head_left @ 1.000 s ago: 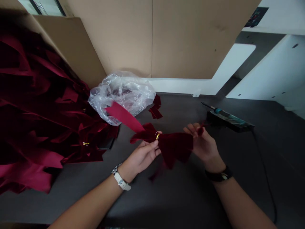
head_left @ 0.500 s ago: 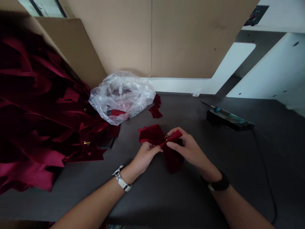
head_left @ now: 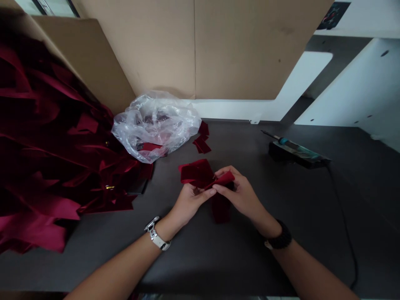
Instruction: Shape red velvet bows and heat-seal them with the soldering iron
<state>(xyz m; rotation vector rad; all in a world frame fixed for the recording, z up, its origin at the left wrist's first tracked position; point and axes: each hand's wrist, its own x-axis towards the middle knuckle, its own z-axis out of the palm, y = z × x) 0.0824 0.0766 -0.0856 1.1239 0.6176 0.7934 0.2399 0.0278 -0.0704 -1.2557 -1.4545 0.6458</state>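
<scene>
As a person works at the dark grey tabletop point(head_left: 218, 258), a heap of crimson satin ribbon bows point(head_left: 46, 146) spills along its left edge, and a crumpled clear plastic bag point(head_left: 154, 127) sits by the back edge. The left hand point(head_left: 190, 204) and right hand point(head_left: 239, 193) both grasp a dark red velvet bow point(head_left: 196, 173) near the middle, and a teal-handled soldering iron point(head_left: 289, 142) lies on a black stand point(head_left: 296, 155) toward the right.

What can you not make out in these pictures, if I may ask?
Head view: the middle of the red velvet bow, hidden by the left hand and right hand.
Head view: what lies inside the plastic bag, blurred by crumpled film.
Head view: the red ribbon heap, cut off by the left edge.
Head view: the tool on its stand, too small to identify.
</scene>
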